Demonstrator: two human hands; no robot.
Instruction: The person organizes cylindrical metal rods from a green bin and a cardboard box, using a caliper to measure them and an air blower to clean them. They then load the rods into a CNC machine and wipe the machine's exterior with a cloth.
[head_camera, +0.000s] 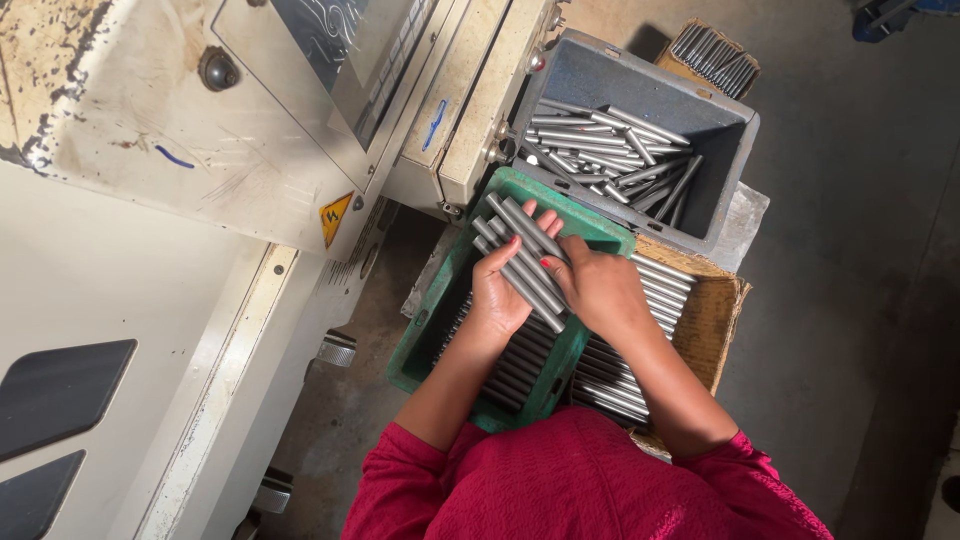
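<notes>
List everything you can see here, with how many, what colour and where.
Machine: one, cream, worn paint, fills the left side.
Warning sticker: one, yellow, on the machine's lower edge.
Grey bin: one, top centre, holds loose rods.
Loose rods: many, silver, jumbled in the grey bin.
Green crate: one, centre, under the hands, rods lined up inside.
Cardboard box: one, brown, right of the crate, rods in rows.
Far box: one, brown, top right, more rods.
Floor: grey concrete, right side.
Held rods: a small bundle, silver, across both hands.
Sleeves: red, bottom centre.
Left hand: under the bundle.
Right hand: on top of the bundle.
</notes>
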